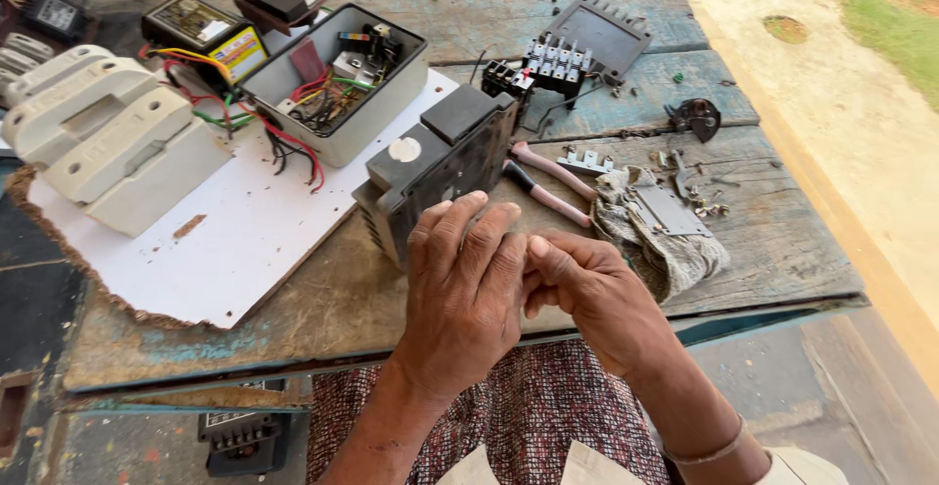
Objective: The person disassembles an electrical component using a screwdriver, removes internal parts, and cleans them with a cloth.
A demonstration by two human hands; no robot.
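Weathered blue-painted wooden workbench (685,250) outdoors, dark grey boxy electrical unit (435,167) standing at its front edge, left hand (465,294) with fingers curled against the unit's near face, right hand (587,289) pinching something (perhaps a small screw, hidden), pink-handled pliers (548,182) just beside, open grey wiring box (337,79) behind.

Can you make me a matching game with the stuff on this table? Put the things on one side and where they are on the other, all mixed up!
Things:
1. dark grey boxy electrical unit
2. pink-handled pliers
3. open grey plastic box full of coloured wires
4. flat metal plate

Places:
A. lying on the crumpled grey cloth
B. standing on the white board
C. just beyond the left hand
D. on the wooden table, between the dark unit and the cloth

Pairs: 1-C, 2-D, 3-B, 4-A
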